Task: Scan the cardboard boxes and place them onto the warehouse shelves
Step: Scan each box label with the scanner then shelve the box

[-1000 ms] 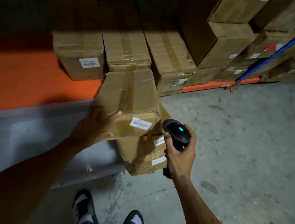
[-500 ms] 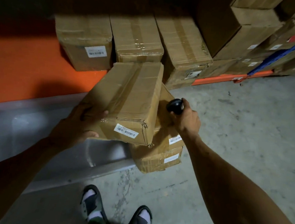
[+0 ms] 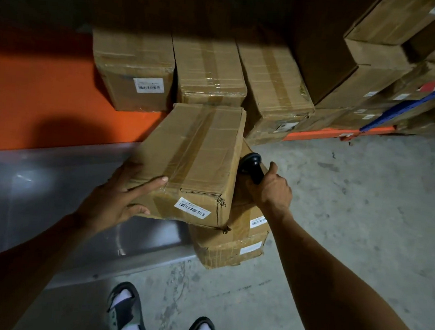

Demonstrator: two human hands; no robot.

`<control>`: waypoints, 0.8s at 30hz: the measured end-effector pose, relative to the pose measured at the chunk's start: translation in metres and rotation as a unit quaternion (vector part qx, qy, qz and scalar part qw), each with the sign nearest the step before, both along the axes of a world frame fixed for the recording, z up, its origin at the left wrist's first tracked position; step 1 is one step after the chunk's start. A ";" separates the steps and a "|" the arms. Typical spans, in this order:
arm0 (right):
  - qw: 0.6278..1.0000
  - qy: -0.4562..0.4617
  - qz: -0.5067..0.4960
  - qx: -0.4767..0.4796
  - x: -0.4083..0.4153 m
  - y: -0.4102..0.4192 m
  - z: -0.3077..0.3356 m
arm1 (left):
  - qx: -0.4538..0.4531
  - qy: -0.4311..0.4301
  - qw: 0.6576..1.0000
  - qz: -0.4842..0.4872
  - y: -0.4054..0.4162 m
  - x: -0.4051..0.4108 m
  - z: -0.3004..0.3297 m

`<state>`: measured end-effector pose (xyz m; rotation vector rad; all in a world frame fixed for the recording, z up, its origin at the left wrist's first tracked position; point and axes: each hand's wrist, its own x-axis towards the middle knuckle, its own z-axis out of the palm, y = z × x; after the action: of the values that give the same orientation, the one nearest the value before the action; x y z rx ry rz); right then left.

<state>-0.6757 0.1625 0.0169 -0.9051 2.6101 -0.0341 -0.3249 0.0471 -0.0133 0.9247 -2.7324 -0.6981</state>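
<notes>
A brown cardboard box (image 3: 196, 160), wrapped in shiny clear tape, was tilted up over the orange shelf (image 3: 42, 99) edge. The left hand (image 3: 115, 198) held its near left corner, fingers (image 3: 147, 185) spread flat on top and thumb tucked under. The right hand (image 3: 272, 187) was curled tight around a black scanner (image 3: 253, 165), just beside the box's right side. Under the lifted box sat two more boxes (image 3: 233, 241), stacked, with crumpled edges and white labels. Three taped boxes (image 3: 208, 67) stood side by side on the orange shelf. More boxes (image 3: 375, 62) were piled to the right. The floor (image 3: 350, 214) was grey, rough concrete.
</notes>
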 end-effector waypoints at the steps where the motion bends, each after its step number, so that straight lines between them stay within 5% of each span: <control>1: 1.000 0.010 0.006 -0.007 0.001 0.003 0.004 | -0.001 0.002 1.000 0.002 0.000 0.000 0.000; 7: 0.991 0.017 0.012 -0.136 0.019 0.022 0.023 | -0.003 0.000 1.000 0.010 0.003 -0.001 0.000; 11: 0.910 -0.197 -0.091 -0.354 0.089 0.035 0.053 | 0.023 0.076 0.996 0.047 0.004 -0.005 -0.001; 16: 0.890 -0.294 -0.037 -0.348 0.154 0.044 0.047 | 0.109 0.116 0.973 0.169 -0.001 -0.009 -0.014; 18: 0.889 -0.294 -0.060 -0.346 0.152 0.037 0.041 | 0.209 0.146 0.940 0.226 -0.004 -0.013 -0.006; 21: 0.871 -0.297 -0.092 -0.380 0.145 0.027 0.036 | 0.361 0.267 0.841 0.303 -0.005 -0.023 0.002; 24: 0.857 -0.298 -0.108 -0.406 0.148 0.020 0.037 | 0.386 0.322 0.790 0.352 0.000 -0.029 0.004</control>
<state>-0.5274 0.1822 0.0539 -0.6577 2.0350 -1.3315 -0.3536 0.0471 -0.0097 1.3789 -1.3006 -1.5933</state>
